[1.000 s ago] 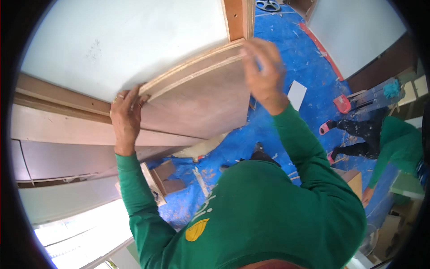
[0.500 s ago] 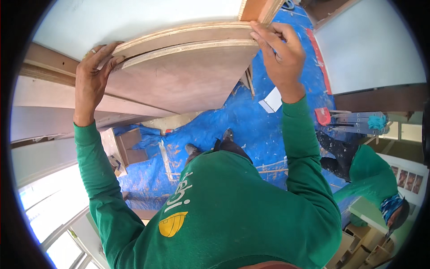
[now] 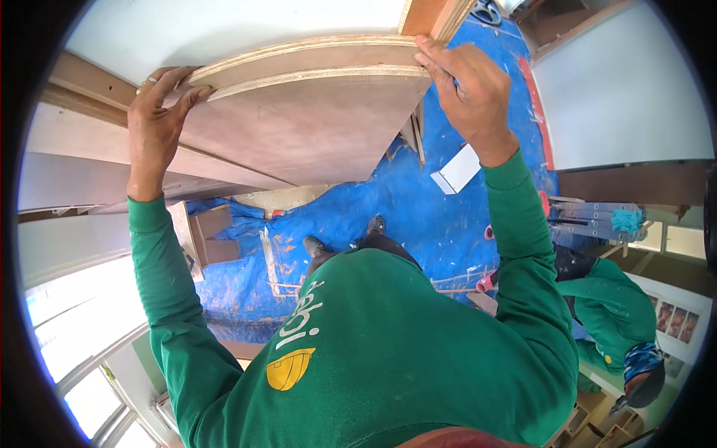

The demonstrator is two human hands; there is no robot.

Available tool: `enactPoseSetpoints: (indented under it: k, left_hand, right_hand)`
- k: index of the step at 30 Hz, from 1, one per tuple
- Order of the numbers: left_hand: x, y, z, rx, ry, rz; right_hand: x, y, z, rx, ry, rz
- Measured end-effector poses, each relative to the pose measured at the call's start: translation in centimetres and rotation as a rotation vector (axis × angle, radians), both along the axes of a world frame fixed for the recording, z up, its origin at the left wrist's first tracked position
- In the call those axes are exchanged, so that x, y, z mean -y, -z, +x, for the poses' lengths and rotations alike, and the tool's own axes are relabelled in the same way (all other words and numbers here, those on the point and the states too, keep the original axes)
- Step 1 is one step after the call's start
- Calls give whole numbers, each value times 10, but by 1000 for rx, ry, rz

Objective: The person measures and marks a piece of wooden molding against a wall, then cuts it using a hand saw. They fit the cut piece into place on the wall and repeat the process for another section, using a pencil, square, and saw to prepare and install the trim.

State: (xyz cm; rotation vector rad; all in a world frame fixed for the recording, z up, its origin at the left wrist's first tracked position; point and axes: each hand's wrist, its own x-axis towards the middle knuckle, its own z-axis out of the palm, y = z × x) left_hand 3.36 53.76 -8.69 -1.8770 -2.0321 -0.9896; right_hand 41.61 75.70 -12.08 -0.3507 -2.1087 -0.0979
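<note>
Both my arms reach up to a reddish-brown plywood panel point(image 3: 314, 131) with a pale layered edge. Along its top runs a narrow plywood strip point(image 3: 306, 61), lying against the panel's edge below a white surface point(image 3: 239, 30). My left hand point(image 3: 158, 119) is closed over the left end, fingers on the strip and thumb toward the panel. At the other end, my right hand point(image 3: 472, 93) pinches the strip and panel between fingertips and thumb, just under an upright plywood post point(image 3: 448, 21). The palm sides of both hands are partly hidden.
Blue sheeting point(image 3: 373, 201) covers the floor, with a white box-like piece point(image 3: 457, 170) on it. At the right, a co-worker in green point(image 3: 612, 313) bends over near a grey metal ladder point(image 3: 594, 218). Small wooden pieces point(image 3: 213, 231) stand at the left.
The dark gap between strip and panel at the left end has narrowed. My left hand has shifted slightly; the right keeps its grip. The co-worker has changed posture, and pink items show near them.
</note>
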Motion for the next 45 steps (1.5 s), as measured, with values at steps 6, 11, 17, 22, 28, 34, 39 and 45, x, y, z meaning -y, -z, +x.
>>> enactPoseSetpoints:
  k: [6,11,17,22,28,34,39,45]
  left_hand:
    - [1,-6,11,19,8,50]
    - [3,-3,11,-132,-39,37]
    - [-12,0,45,-331,-102,177]
    - [-58,-3,111,-363,92,251]
    - [-83,1,134,-200,113,72]
    - [-84,-17,149,-27,68,-32]
    - [-85,-32,160,38,18,-118]
    - [-91,-29,165,51,-15,-217]
  right_hand:
    - [-7,10,-1,-86,-104,-43]
    - [-3,-20,11,189,28,63]
    - [1,-31,21,286,73,110]
    - [-3,-29,21,258,59,89]
    - [4,-24,26,257,-14,-21]
    - [45,122,84,38,-28,-706]
    - [141,445,233,515,517,-1347]
    - [268,498,386,1354,461,-2110]
